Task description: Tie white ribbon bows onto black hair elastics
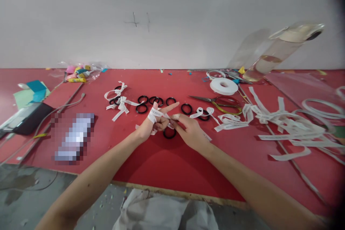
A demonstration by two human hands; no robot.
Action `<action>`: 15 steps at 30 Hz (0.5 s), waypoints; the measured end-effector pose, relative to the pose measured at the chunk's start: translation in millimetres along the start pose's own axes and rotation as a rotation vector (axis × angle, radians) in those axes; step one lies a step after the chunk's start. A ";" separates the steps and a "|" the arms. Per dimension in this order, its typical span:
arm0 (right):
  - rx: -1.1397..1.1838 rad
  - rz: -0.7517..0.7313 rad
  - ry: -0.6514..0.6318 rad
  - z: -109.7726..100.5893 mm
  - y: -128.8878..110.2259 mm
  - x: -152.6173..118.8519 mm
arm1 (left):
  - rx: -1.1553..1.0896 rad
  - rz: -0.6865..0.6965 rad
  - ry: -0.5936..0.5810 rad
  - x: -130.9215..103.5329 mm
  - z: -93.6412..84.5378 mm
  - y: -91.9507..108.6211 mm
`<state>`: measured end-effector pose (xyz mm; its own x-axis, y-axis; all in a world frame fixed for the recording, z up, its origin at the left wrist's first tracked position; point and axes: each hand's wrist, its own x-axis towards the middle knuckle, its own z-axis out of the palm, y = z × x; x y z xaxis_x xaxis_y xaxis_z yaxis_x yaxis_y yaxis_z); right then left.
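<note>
1. We see a white ribbon (154, 114) wound around the fingers of the left hand (152, 124), at the centre of the red desk (167, 165).
2. The left hand's grip is clamped on the ribbon, with the index finger pointing right and up.
3. The right hand (188, 129) meets the left; its thumb and fingertips are pinched together on the ribbon's end.
4. A black ring (169, 133) lies on the desk directly beneath both hands; whether it touches them, we cannot tell.
5. Behind the hands lies a row of further rings (155, 100), some of them tied with finished bows (118, 99).
6. To the right lie scissors (218, 103), with a ribbon spool (223, 86) behind them.
7. Cut strips (285, 125) are heaped at the far right, near a tilted clear bottle (280, 52).
8. At the left lie a cable (67, 106), a dark device (27, 118) and coloured tubes (78, 73).
</note>
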<state>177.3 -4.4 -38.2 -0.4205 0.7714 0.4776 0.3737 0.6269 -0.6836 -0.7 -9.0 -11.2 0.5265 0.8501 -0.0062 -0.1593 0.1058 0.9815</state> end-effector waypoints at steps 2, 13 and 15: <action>0.010 0.000 -0.013 -0.6 -0.8 0.6 | -0.064 -0.014 -0.016 0.2 -0.5 1.2; 0.035 -0.005 0.113 3.0 -18.9 -5.8 | 0.041 -0.032 0.190 -0.8 8.2 4.1; 0.034 -0.073 0.091 4.5 -20.7 -7.0 | 0.049 -0.048 0.185 -2.5 13.8 5.5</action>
<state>168.8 -23.2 -29.9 -0.3679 0.7315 0.5740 0.3160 0.6790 -0.6627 8.6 -17.6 -3.1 0.3697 0.9254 -0.0835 -0.0944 0.1268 0.9874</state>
